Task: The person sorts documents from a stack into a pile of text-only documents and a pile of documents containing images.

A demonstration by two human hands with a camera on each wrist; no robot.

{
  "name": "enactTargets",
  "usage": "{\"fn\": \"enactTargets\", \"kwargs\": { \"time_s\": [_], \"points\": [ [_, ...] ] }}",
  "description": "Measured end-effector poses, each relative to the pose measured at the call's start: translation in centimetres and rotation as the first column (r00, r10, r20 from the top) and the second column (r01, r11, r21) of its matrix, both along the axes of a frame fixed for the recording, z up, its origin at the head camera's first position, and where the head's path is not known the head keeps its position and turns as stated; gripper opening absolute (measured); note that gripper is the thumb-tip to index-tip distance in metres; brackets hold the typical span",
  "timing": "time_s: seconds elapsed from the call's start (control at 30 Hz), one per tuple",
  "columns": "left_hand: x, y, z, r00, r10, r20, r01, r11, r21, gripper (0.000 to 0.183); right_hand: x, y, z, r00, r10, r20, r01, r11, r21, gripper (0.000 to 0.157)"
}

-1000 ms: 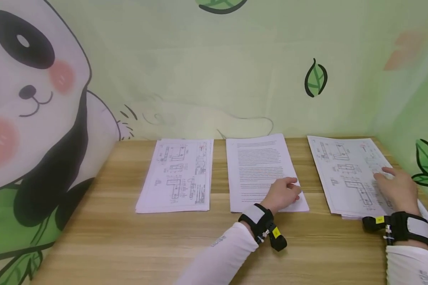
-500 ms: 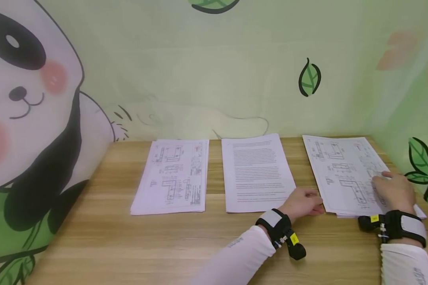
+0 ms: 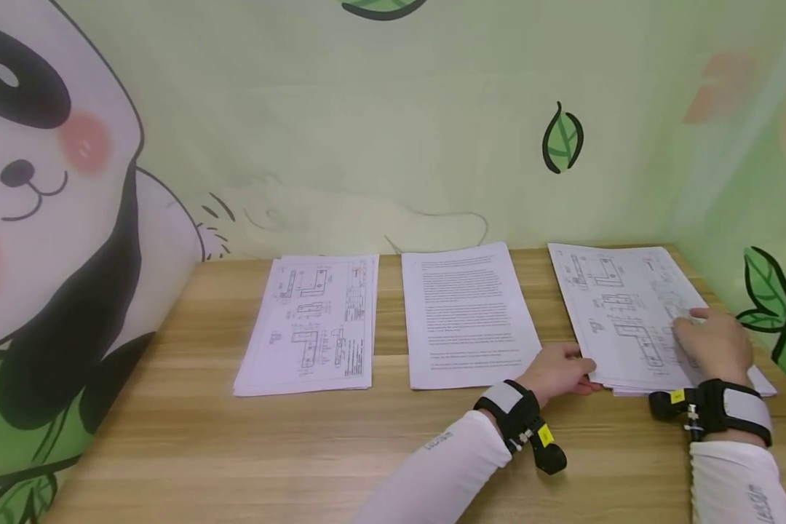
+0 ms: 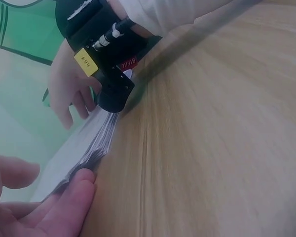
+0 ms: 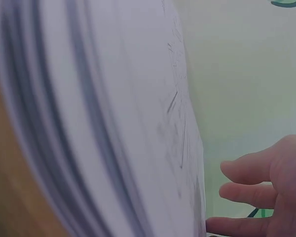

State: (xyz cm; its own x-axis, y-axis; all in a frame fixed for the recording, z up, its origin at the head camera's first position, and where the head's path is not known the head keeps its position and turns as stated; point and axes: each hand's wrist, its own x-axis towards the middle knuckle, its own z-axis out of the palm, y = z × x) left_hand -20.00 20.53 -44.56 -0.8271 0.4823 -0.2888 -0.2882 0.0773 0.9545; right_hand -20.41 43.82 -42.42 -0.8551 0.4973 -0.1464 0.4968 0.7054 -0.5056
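On the right of the table lies a stack of technical drawings (image 3: 618,320), its loose sheet edges showing in both wrist views. My left hand (image 3: 557,372) is at the stack's front left corner. In the left wrist view its fingers (image 4: 71,202) extend along and under the corner, while the thumb (image 4: 19,173) stands apart above. My right hand (image 3: 714,346) is over the right part of the same stack, fingertips down near the top sheet. In the right wrist view, its fingers (image 5: 246,195) are relaxed, with one fingertip right at the paper's surface.
A stack of printed text pages (image 3: 461,320) lies in the middle of the wooden table (image 3: 236,451). Further left is another stack of drawings (image 3: 308,327). A cloth backdrop (image 3: 340,131) with a panda and leaves rises behind and at both sides.
My left hand has moved right, from the front of the text pages to the corner of the right stack. My right hand stays over that stack. The head view has turned slightly right.
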Motion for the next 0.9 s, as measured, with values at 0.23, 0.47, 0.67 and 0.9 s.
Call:
{"fn": "enactTargets", "kwargs": {
  "time_s": [0.23, 0.47, 0.67, 0.9],
  "points": [
    [-0.2, -0.2, -0.1, 0.998, 0.035, 0.048, -0.037, 0.998, 0.046, 0.018, -0.5, -0.9, 0.2, 1.0, 0.012, -0.01, -0.011, 1.0, 0.008, 0.059],
    [-1.0, -1.0, -0.1, 0.996, 0.066, 0.053, -0.071, 0.992, 0.101, 0.017, -0.7, -2.2, 1.0, 1.0, 0.021, -0.016, -0.021, 1.0, -0.001, 0.06],
    [-1.7, -1.9, -0.4, 0.992, 0.126, 0.023, -0.128, 0.987, 0.1, 0.032, -0.8, -3.2, 1.3, 0.998, 0.055, -0.035, -0.056, 0.998, -0.028, 0.061],
    [-1.9, -3.9, -0.8, 0.984, 0.177, -0.034, -0.175, 0.982, 0.074, 0.044, -1.2, -4.1, 1.3, 0.992, 0.113, -0.055, -0.115, 0.993, -0.041, 0.064]
  ]
}}
